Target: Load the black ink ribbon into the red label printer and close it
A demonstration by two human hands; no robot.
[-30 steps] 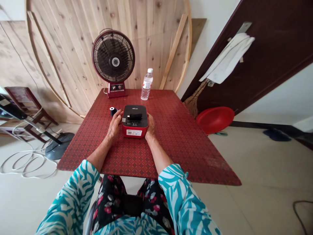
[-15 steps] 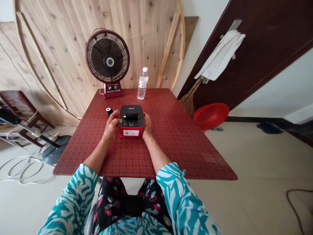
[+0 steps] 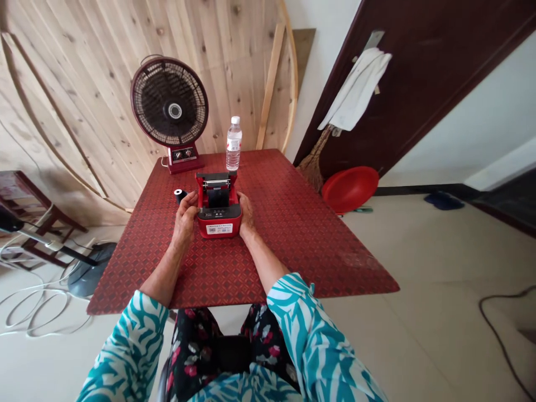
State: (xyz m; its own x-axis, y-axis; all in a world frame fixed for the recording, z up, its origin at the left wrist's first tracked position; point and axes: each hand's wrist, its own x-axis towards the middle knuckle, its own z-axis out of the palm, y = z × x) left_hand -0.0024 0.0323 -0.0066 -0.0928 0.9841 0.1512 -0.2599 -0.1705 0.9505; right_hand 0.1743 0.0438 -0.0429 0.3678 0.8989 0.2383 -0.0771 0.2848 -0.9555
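Observation:
A small red and black label printer [image 3: 219,212] stands on the red patterned table [image 3: 293,234], its lid swung up and open at the back. My left hand [image 3: 185,215] presses against its left side, fingers curled on the casing. Against the printer's right side rests my right hand [image 3: 245,215], holding it. A small black roll [image 3: 180,195] lies on the table just left of the left hand, apart from it.
A red table fan [image 3: 171,109] and a clear water bottle [image 3: 233,144] stand at the table's far edge. A red basin [image 3: 349,188] and a broom sit on the floor at the right by a dark door. Cables and a stand base lie on the floor at left.
The printer's lid, shut before, now stands open. Both hands stay on the printer's sides. The camera view has shifted a little to the right.

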